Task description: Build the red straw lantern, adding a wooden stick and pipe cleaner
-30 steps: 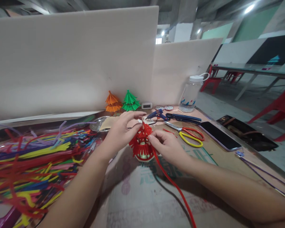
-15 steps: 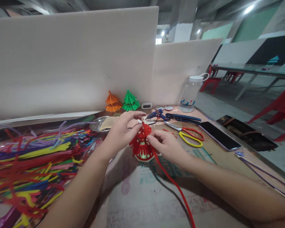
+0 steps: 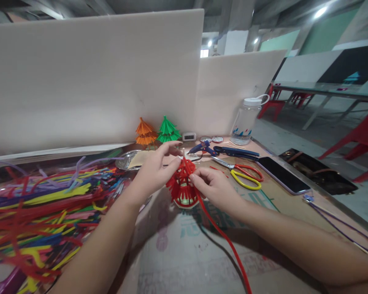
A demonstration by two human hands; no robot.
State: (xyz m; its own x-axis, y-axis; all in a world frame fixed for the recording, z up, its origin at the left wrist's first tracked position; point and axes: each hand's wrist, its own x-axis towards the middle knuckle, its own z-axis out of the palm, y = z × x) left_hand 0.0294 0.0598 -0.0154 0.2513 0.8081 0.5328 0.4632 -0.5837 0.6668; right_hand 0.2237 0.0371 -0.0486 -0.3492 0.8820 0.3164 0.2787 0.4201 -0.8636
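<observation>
A small tiered red tree [image 3: 184, 194] made of pipe cleaners stands upright on the table in front of me, with a pale base. From beside it a long red pipe cleaner [image 3: 223, 234] runs down toward the near edge, its upper end laid against the tree. My right hand [image 3: 216, 185] pinches this pipe cleaner between thumb and fingertips at the tree's right side. My left hand [image 3: 159, 167] is at the upper left of the tree, thumb near its side and forefinger stretched over the top, apart from each other.
Loose coloured pipe cleaners [image 3: 43, 212] cover the left side. Behind stand an orange tree [image 3: 146, 132] and a green tree [image 3: 168, 130]. To the right lie a glue gun [image 3: 204, 148], pliers [image 3: 236, 152], scissors [image 3: 247, 177] and a phone [image 3: 283, 175]; a water bottle [image 3: 245, 120] stands behind.
My left forefinger and thumb have parted slightly at the treetop, and the forefinger has lifted a little. My right hand keeps its pinch in the same spot.
</observation>
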